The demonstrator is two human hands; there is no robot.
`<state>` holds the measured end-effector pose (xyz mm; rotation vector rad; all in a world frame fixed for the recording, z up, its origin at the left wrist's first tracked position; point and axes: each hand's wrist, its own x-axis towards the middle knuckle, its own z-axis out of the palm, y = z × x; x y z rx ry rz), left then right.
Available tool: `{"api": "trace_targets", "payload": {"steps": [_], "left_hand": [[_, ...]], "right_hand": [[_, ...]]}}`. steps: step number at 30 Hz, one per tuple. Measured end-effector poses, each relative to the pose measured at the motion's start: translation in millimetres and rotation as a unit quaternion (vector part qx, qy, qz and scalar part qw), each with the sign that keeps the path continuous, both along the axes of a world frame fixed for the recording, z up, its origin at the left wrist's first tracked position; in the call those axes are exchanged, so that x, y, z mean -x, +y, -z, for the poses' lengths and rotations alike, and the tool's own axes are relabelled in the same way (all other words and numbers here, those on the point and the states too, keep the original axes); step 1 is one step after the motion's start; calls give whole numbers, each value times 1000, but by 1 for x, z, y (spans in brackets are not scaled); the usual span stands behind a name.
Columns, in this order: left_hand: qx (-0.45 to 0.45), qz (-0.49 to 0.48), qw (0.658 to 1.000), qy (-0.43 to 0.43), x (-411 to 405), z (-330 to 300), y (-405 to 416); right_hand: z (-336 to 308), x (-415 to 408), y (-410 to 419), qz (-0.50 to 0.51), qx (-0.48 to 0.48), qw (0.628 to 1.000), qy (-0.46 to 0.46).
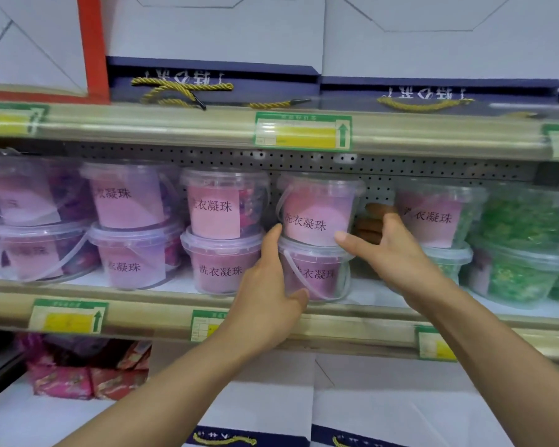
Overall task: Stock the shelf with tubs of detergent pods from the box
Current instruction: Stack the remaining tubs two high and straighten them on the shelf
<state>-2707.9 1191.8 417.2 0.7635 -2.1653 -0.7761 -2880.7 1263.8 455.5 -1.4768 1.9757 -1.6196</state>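
Note:
A clear tub with a pink label (315,211) stands slightly tilted on top of a second pink-labelled tub (313,271) on the middle shelf (162,301). My left hand (268,285) presses against the lower tub's left side, its fingertips reaching up to the top tub's base. My right hand (388,250) holds the top tub from the right, thumb on its front and fingers behind it. More pink tubs (220,233) are stacked two high to the left. The box is out of view.
Green-pod tubs (523,243) fill the shelf's right end. A pink tub (433,217) stands just right of my right hand. Navy gift bags with gold cords (213,85) lie on the shelf above. Red packets (88,375) and white bags lie below.

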Motion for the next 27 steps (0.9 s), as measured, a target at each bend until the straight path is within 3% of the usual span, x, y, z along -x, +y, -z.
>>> {"api": "trace_targets", "payload": {"steps": [8,14,19,24,27], "left_hand": [[-18,41,998,-34,-5,-18,-3],[5,45,996,-81,-8,-19,-10],[16,40,994,-101,-12,-13,-12],[84,55,993,-63,-28,-1,-2],[88,73,991,-74,-28,-2,-2]], "right_hand": [[-14,-19,-30,13,12,996,-92],[-17,-19,-18,-52,53,982,-173],[-17,-23,-12,-67,34,984,-160],[-1,-19,4,-21,27,985,-168],[13,-22,11,11,-2,994,-113]]}}
